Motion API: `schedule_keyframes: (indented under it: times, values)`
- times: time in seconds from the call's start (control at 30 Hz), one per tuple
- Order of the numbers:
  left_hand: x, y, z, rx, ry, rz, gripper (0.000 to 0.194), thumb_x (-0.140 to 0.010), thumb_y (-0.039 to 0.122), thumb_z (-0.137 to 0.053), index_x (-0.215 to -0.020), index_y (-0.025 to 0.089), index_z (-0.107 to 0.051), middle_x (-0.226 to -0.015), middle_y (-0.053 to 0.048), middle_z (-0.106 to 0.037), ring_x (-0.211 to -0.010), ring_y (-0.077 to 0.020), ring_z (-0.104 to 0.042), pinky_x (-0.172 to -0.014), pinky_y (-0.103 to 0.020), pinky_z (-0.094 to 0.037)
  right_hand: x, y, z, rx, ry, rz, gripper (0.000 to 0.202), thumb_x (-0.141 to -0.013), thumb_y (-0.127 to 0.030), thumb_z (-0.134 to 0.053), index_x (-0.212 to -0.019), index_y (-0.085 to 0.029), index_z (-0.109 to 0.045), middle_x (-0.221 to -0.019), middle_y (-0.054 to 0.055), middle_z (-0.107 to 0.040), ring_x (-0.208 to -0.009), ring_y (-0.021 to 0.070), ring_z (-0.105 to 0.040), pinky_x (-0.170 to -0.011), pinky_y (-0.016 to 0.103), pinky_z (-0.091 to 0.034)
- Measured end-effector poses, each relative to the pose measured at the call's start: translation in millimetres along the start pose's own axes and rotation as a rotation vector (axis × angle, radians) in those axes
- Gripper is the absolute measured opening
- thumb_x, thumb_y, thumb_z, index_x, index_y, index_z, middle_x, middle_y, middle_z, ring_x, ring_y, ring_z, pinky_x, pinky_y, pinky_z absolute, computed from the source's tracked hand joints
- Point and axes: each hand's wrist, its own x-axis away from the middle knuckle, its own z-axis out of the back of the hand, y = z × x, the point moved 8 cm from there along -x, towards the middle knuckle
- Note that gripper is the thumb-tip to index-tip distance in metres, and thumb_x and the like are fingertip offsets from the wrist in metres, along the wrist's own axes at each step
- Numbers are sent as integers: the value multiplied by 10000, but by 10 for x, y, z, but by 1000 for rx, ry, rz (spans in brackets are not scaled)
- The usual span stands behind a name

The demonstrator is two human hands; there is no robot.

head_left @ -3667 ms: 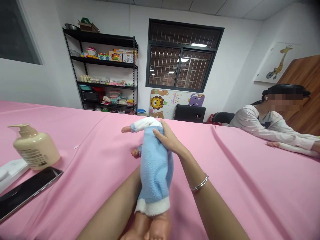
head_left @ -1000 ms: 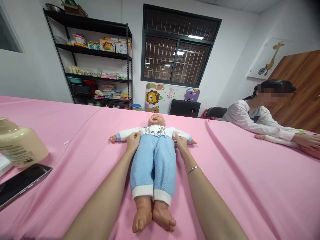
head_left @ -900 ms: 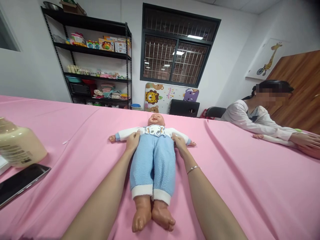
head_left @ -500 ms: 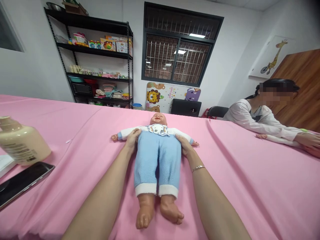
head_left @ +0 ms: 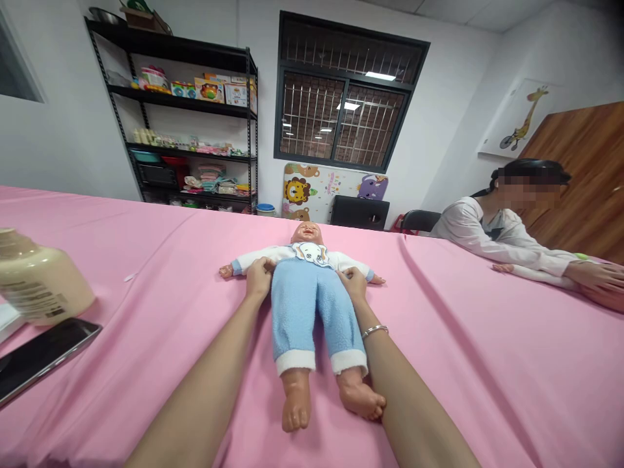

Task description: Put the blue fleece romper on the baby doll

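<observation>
A baby doll [head_left: 308, 233] lies on its back on the pink cloth [head_left: 160, 273], head away from me and arms spread. It wears light blue fleece trousers [head_left: 295, 312] with white cuffs and a white-sleeved top with an elephant face [head_left: 312, 253]. My left hand [head_left: 259, 279] is closed at the left side of the trousers' waist, fingers curled in. At the opposite side, my right hand [head_left: 354, 283] pinches the trousers' edge, with a silver bangle on that wrist. The doll's right-hand foot [head_left: 361, 398] touches my right forearm. Some of my fingertips are hidden.
To the left stand a cream pump bottle [head_left: 46, 279] and a dark phone [head_left: 43, 357]. A co-worker in white [head_left: 475, 224] leans over the table at right, hands on another doll [head_left: 539, 278]. Black shelving [head_left: 170, 97] stands behind, beside a window.
My fingers have curled in at the trousers' waist, where they lay along the doll's sides. The doll's legs have swung right and spread apart.
</observation>
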Motion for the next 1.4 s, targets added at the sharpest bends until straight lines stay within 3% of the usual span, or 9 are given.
schedule_keyframes:
  times: [0.17,0.3,0.37,0.47,0.57,0.73,1.07,1.23,1.4]
  values:
    - [29,-38,87,-127,88,32,100,-711,265,-543,-712,166,-553,-707,-22,-608,-682,-162,-551,-669,-273,-409,41,-254,112,53,63,50,229,-612,-307,-553,-780,-174,-471,-732,39,-552,-704,198,-515,-656,314,-388]
    - [18,-38,51,-186,56,36,178,-764,328,-509,-680,174,-538,-677,-12,-604,-653,-157,-544,-638,-260,-386,404,-1081,285,78,29,393,152,-767,-311,-446,-802,-168,-482,-805,67,-549,-748,189,-504,-717,338,-406]
    - [10,-37,27,-204,29,27,212,-781,348,-489,-664,177,-531,-662,-10,-597,-644,-157,-532,-628,-259,-373,790,-1499,331,89,-109,546,199,-810,-378,-446,-741,-197,-491,-724,32,-543,-682,168,-493,-664,306,-407]
    - [5,-29,7,-220,6,2,249,-803,366,-458,-656,179,-529,-670,-17,-600,-644,-162,-521,-626,-261,-364,1641,-1925,176,262,-612,897,241,-840,-424,-457,-765,-199,-503,-719,18,-543,-648,150,-480,-596,278,-375]
    - [12,-5,8,-235,6,-21,268,-821,377,-436,-671,180,-539,-705,-34,-615,-663,-173,-525,-629,-264,-364,2138,-1974,161,488,-724,1069,256,-793,-426,-551,-812,-175,-505,-769,30,-554,-675,165,-497,-544,272,-350]
    - [39,34,53,-276,48,-5,280,-844,373,-396,-711,178,-547,-742,-57,-625,-702,-191,-539,-646,-270,-362,2302,-1913,-25,699,-703,1183,131,-872,-217,-444,-768,-155,-493,-732,52,-541,-643,169,-507,-512,275,-337]
    - [-8,-2,-31,-408,-77,10,315,-862,365,-367,-732,162,-569,-777,-102,-644,-720,-215,-551,-655,-281,-364,2497,-2269,-315,474,-675,1130,209,-902,-309,-399,-812,-153,-507,-748,26,-574,-661,161,-527,-520,279,-333]
    - [22,-12,-109,-469,-166,15,333,-868,356,-363,-782,154,-615,-859,-117,-666,-761,-215,-574,-673,-277,-372,2164,-2101,39,592,-613,1001,254,-838,-393,-506,-728,-168,-547,-723,45,-597,-720,199,-526,-643,324,-365]
    - [83,-12,-145,-553,-197,67,311,-840,344,-404,-879,158,-650,-929,-140,-668,-802,-251,-595,-698,-301,-379,1790,-1664,331,766,-825,626,156,-829,-285,-515,-740,-178,-585,-718,46,-620,-672,196,-546,-573,294,-357]
